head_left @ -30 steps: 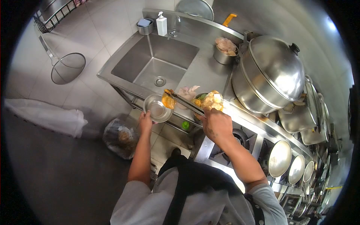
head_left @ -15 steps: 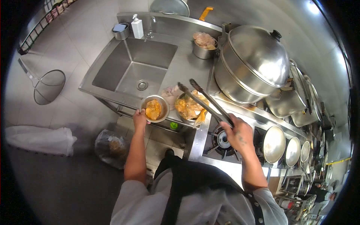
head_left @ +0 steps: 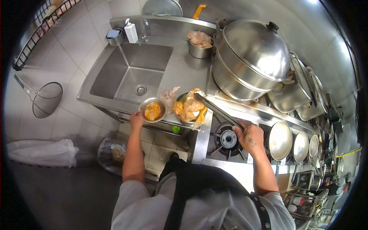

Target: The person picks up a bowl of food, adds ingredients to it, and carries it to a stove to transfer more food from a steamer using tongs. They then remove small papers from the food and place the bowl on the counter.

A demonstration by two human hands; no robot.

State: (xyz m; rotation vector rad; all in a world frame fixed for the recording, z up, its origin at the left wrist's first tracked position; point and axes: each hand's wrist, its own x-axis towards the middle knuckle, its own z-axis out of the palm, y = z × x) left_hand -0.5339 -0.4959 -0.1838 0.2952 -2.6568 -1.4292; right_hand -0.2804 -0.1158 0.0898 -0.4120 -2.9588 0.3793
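Note:
My left hand (head_left: 137,119) grips the rim of a small metal bowl (head_left: 165,111) at the counter's front edge; orange-coated meat (head_left: 153,110) lies inside. My right hand (head_left: 248,137) is closed on dark metal tongs (head_left: 219,111). The tips of the tongs reach the coated meat pieces (head_left: 188,107) heaped in a larger bowl to the right of the small one. Pale raw meat (head_left: 168,95) rests on the counter between the two bowls.
Behind the bowls is a sink (head_left: 132,73). A large steamer pot (head_left: 249,57) and a pot of raw meat (head_left: 200,45) stand at the back. The burner (head_left: 229,139) and several pans (head_left: 280,141) are at the right. Another person (head_left: 336,188) is far right.
The tongs have swung down and closed together at the meat in the larger bowl. My left hand still holds the small bowl, and the view has shifted slightly.

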